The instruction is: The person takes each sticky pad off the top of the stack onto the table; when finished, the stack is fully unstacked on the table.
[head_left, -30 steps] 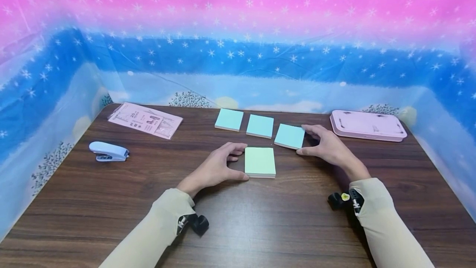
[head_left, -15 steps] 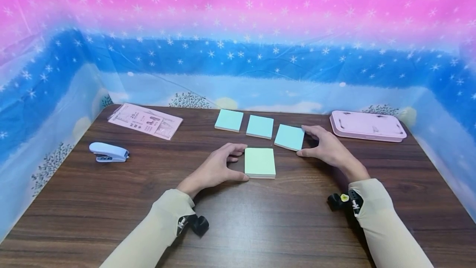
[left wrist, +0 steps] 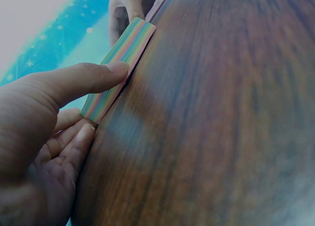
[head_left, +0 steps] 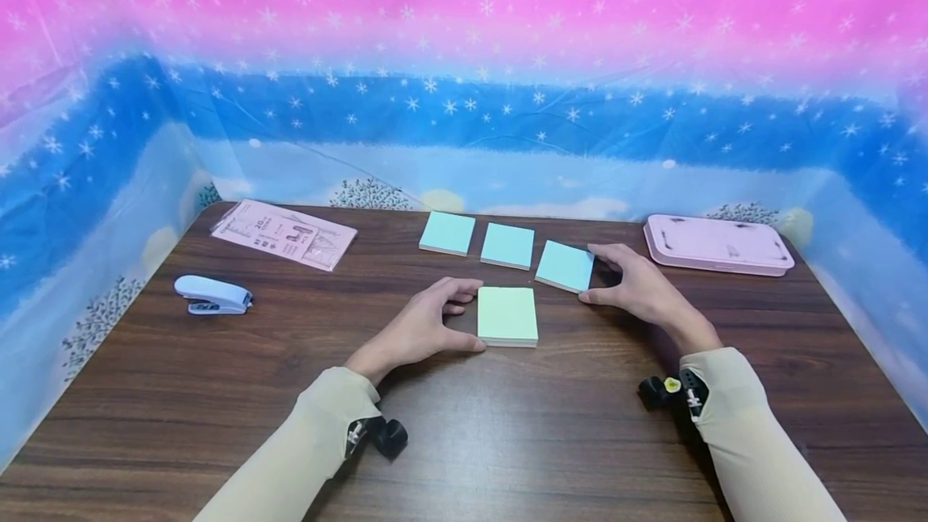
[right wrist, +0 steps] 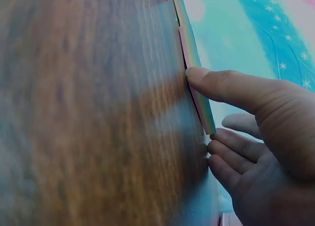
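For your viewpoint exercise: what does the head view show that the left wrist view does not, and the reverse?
Head only: stapler, pink case, packet, two far blue pads and the table's layout. Left wrist only: the green pad's striped, multicoloured side edge. Both: left hand with thumb against that pad, right hand beyond.

Left hand [head_left: 420,329] gripping green sticky pad [head_left: 507,315], right hand [head_left: 641,288] on nearest blue pad [head_left: 565,266].
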